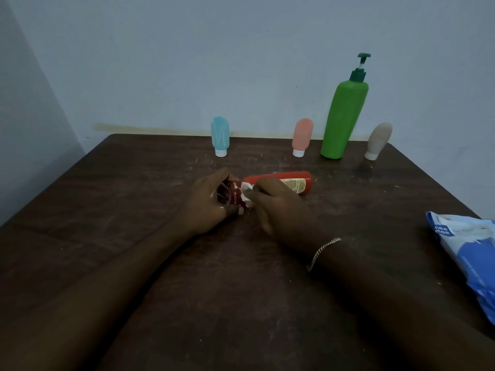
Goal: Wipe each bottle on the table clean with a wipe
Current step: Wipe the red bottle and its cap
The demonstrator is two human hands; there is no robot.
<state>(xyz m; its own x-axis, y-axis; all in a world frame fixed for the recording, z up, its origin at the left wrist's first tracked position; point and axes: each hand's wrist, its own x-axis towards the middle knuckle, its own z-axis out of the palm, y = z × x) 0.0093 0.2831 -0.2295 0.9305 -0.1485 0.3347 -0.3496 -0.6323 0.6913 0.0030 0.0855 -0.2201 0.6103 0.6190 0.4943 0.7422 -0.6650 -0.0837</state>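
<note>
A red bottle (294,182) lies on its side in the middle of the dark wooden table (134,236), cap end toward the left. My left hand (207,207) grips its cap end with curled fingers. My right hand (276,207) pinches a white wipe (246,192) against the bottle near the cap. At the back stand a blue tube bottle (220,136), a pink tube bottle (302,137), a tall green pump bottle (344,113) and a beige tube bottle (379,140).
A blue and white wipes pack (467,250) lies at the table's right edge. A pale wall rises right behind the row of bottles. White crumbs are scattered over the tabletop.
</note>
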